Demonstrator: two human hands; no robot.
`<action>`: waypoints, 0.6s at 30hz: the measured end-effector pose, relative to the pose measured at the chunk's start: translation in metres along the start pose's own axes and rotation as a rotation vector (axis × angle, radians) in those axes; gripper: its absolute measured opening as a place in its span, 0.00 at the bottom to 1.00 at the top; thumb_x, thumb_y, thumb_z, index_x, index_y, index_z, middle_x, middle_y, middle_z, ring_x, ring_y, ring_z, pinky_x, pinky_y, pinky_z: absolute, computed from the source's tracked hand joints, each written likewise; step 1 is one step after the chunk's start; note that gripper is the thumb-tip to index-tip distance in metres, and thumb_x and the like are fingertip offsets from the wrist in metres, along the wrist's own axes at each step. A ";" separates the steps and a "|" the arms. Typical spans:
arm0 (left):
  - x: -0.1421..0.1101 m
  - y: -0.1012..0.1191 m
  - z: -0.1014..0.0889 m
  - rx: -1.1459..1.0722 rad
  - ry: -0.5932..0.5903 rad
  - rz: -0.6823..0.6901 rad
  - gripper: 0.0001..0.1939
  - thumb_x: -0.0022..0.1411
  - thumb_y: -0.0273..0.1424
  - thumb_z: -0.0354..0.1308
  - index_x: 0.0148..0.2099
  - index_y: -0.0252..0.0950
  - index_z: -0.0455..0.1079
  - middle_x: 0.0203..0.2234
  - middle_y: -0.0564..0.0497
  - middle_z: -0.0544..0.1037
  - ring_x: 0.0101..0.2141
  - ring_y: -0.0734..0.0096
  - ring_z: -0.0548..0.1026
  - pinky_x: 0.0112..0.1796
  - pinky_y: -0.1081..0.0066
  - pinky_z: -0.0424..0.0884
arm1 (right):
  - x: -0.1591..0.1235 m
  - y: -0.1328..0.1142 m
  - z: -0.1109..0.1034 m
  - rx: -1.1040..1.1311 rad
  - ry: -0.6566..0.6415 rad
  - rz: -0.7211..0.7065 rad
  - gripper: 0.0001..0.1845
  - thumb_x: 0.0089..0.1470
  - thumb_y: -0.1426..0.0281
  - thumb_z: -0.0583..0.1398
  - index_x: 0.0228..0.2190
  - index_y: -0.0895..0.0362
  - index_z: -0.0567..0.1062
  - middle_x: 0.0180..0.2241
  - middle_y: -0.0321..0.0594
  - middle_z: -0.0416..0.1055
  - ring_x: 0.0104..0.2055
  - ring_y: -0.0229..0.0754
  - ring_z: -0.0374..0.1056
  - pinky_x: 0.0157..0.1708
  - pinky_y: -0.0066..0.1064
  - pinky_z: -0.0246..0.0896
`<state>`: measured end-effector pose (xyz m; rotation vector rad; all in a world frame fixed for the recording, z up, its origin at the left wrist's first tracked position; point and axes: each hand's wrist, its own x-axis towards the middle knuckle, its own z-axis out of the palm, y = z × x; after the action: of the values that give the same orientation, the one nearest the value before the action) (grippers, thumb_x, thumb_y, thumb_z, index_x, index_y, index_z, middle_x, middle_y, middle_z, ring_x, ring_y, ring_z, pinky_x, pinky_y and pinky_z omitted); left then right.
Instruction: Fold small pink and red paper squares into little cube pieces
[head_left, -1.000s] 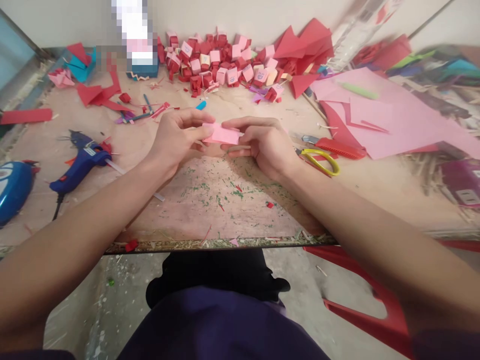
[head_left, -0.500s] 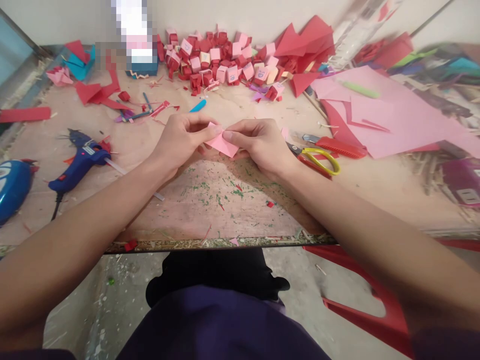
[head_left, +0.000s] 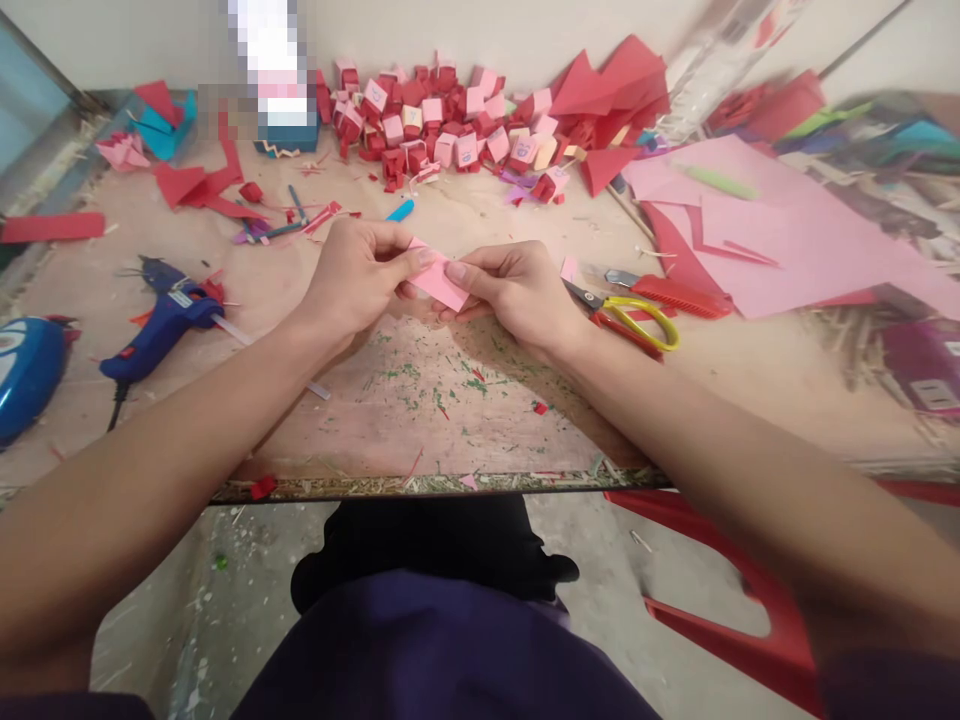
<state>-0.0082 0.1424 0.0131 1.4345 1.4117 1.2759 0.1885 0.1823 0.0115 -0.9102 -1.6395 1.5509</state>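
Note:
A small pink piece of paper [head_left: 442,282] is held between both hands, just above the table. My left hand [head_left: 358,268] pinches its upper left end between thumb and fingers. At the right edge of the same paper, my right hand [head_left: 517,288] is closed with the thumb on top; the fingertips beneath are partly hidden. Scissors with yellow and orange handles [head_left: 637,318] lie beside my right hand, next to a red box cutter [head_left: 679,293]. To the left of my left forearm rests a blue glue gun [head_left: 165,315] with a glue stick in it.
A pile of small pink and red paper boxes [head_left: 450,125] lines the back. Pink sheets [head_left: 795,230] cover the right side, and red paper scraps [head_left: 195,188] lie at left. A blue rounded object [head_left: 30,375] sits at the left edge. Green shavings dot the table [head_left: 375,440].
The pink paper has shifted slightly left and its angle has changed a little. My hands have moved slightly with it, both still gripping it.

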 end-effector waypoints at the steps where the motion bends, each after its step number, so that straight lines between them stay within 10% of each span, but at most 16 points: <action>1: 0.000 0.000 0.000 0.017 0.006 0.004 0.15 0.61 0.47 0.74 0.34 0.43 0.78 0.25 0.53 0.78 0.33 0.65 0.75 0.37 0.61 0.78 | 0.000 0.001 0.000 -0.006 -0.005 -0.003 0.19 0.56 0.55 0.76 0.27 0.56 0.84 0.26 0.42 0.81 0.30 0.44 0.80 0.31 0.32 0.77; 8: -0.003 0.008 -0.002 0.056 0.077 0.031 0.10 0.63 0.37 0.71 0.30 0.41 0.79 0.24 0.52 0.78 0.26 0.69 0.73 0.31 0.65 0.74 | -0.001 -0.002 0.000 -0.227 0.114 -0.185 0.05 0.56 0.67 0.72 0.35 0.55 0.87 0.37 0.41 0.84 0.44 0.48 0.80 0.43 0.36 0.78; 18: -0.002 0.009 0.003 0.021 0.094 0.067 0.14 0.62 0.43 0.75 0.39 0.39 0.81 0.28 0.52 0.80 0.31 0.67 0.80 0.30 0.70 0.74 | -0.008 -0.011 0.005 -0.256 -0.005 -0.171 0.17 0.54 0.67 0.73 0.46 0.52 0.89 0.43 0.40 0.85 0.49 0.49 0.80 0.46 0.36 0.79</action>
<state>-0.0032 0.1400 0.0212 1.4638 1.4528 1.3909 0.1875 0.1724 0.0226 -0.8711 -1.8968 1.2488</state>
